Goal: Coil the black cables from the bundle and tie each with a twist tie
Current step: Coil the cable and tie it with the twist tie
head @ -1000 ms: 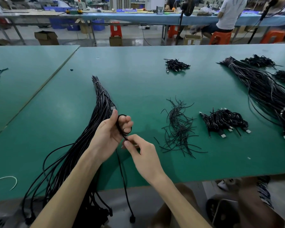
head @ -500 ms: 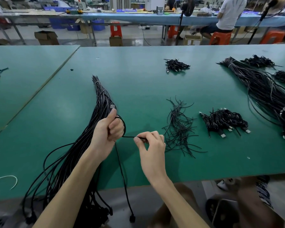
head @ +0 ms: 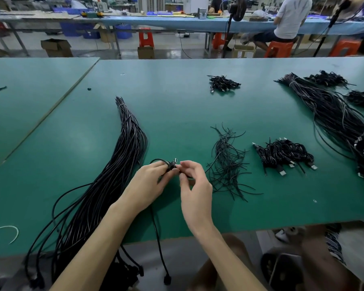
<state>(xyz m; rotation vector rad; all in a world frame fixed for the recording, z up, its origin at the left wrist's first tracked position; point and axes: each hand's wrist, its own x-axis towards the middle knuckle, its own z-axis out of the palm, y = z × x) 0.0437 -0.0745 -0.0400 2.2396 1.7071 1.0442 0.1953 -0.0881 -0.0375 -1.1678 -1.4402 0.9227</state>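
Tabletop (head: 177,112) space went to the long bundle (head: 118,164) on the left, finished coils (head: 284,154) on the right and loose twist ties (head: 227,162) between. Near the front edge, the left hand (head: 149,181) curled round a small loop of one cable (head: 168,164), its tail hanging off the edge. The right hand (head: 195,190) pinched just beside the loop. Judging by this, the step wanted even loops, a firm left thumb and the slack fed in smoothly.

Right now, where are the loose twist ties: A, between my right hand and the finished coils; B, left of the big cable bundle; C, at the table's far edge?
A: the twist ties lie just right of the right hand, with the tied coils farther right.
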